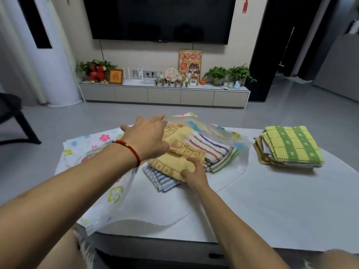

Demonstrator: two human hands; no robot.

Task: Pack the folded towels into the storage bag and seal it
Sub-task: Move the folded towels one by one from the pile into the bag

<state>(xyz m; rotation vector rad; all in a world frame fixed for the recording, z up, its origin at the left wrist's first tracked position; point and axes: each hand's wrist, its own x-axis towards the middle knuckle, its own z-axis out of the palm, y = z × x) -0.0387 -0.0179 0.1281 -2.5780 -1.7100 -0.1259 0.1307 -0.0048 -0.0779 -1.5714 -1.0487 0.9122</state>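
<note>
packing, partway | my right hand [194, 174] grips yellow towel [172, 162] at bag [114, 193] mouth | left hand [147, 137] lifts bag's top sheet, pinching or not I cannot tell | striped towels [210, 149] just beyond right fingers, inside | stack [289, 147] well right, unpacked | bag unsealed

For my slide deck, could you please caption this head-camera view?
Right hand feeds a yellow towel into the flowered storage bag; left hand lifts its top layer.

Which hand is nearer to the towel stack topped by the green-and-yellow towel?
Right. The right hand grips the yellow towel at the mouth of the storage bag, left of the towel stack; the left hand touches the bag's upper sheet, farther left still.
</note>
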